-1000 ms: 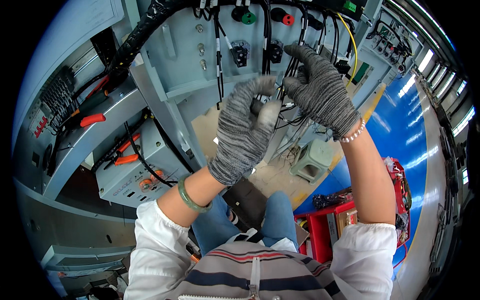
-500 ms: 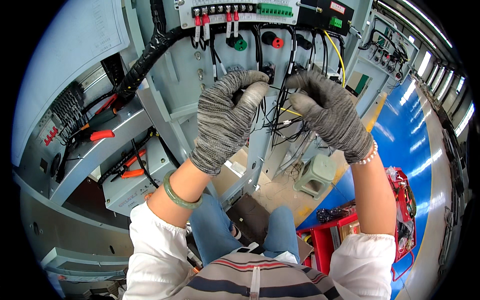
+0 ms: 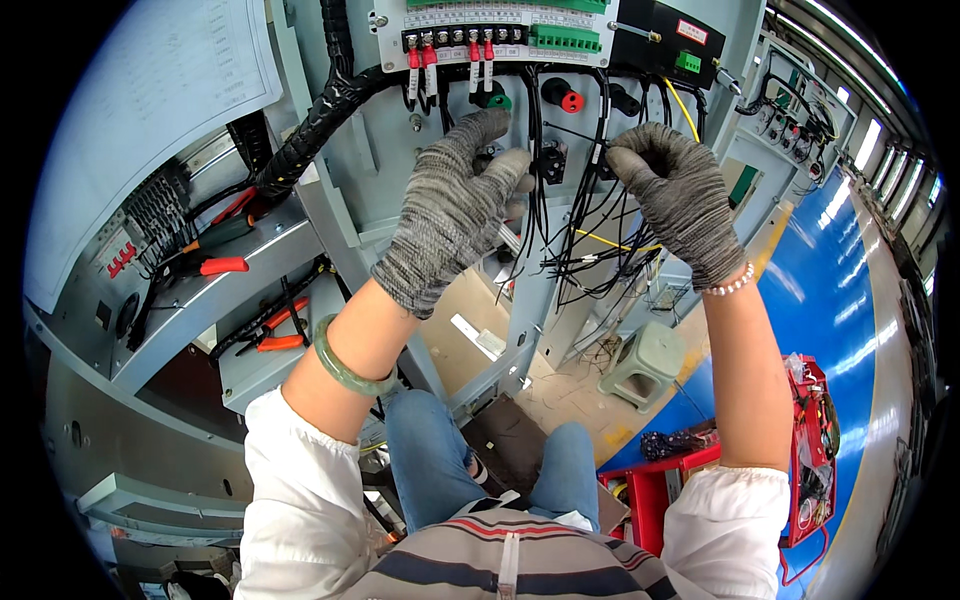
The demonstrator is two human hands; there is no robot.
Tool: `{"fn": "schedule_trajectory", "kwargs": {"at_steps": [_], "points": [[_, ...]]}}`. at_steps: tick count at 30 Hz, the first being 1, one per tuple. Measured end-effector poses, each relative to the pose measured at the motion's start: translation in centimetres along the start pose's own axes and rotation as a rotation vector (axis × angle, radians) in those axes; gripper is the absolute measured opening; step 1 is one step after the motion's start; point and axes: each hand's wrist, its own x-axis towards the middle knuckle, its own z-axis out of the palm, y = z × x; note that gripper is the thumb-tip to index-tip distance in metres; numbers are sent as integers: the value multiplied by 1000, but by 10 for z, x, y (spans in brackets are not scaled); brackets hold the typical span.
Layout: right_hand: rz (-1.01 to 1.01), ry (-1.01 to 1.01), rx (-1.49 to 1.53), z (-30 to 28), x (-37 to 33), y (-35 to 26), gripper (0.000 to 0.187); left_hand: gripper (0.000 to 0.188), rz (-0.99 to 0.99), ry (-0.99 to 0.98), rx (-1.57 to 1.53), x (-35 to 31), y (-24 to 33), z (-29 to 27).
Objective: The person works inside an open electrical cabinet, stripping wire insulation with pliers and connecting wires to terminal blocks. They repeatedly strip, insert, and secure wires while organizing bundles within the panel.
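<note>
My left hand (image 3: 450,205), in a grey knitted glove, is left of the hanging black wires (image 3: 535,170), fingers apart and seemingly empty. Its fingertips are just below a green push button (image 3: 497,98). My right hand (image 3: 680,200), gloved alike, pinches at the right side of the wire bundle. A thin black strip (image 3: 572,131), perhaps a cable tie, runs from the wires toward these fingertips; its end is hidden there. Loose black wire ends (image 3: 600,270) and a yellow wire (image 3: 600,240) dangle below, between my hands.
Above is a terminal board (image 3: 500,35) with red-sleeved wires, over a red button (image 3: 570,100). Orange-handled pliers (image 3: 280,343) and a red-handled tool (image 3: 222,266) lie on the cabinet's left. A green stool (image 3: 645,365) and red toolbox (image 3: 655,495) stand below right.
My hands have moved apart, the left leftward away from the wires, the right slightly rightward. The view has shifted a little, and more of the wire bundle shows between the hands.
</note>
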Motion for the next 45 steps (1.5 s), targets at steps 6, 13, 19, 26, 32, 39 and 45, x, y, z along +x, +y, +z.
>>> {"fn": "schedule_trajectory", "kwargs": {"at_steps": [6,13,19,26,32,39,45], "points": [[-40,88,-106,9,10,5,23,38,-78,-65,-356,4,-4,0],[-121,108,-429,14,23,3,24,33,-154,59,-501,17,-9,29],[-147,16,-455,20,37,-7,26,36,-225,193,-315,32,-12,42],[-90,-168,-389,16,49,-13,30,25,-212,202,-332,38,-19,39],[-164,-168,-404,8,53,-7,27,19,-279,205,-355,38,-15,42],[184,-427,500,-2,43,-17,24,27,-270,251,-288,35,-15,41],[99,-340,331,3,42,-21,30,31,-209,303,-306,33,-15,47]]}}
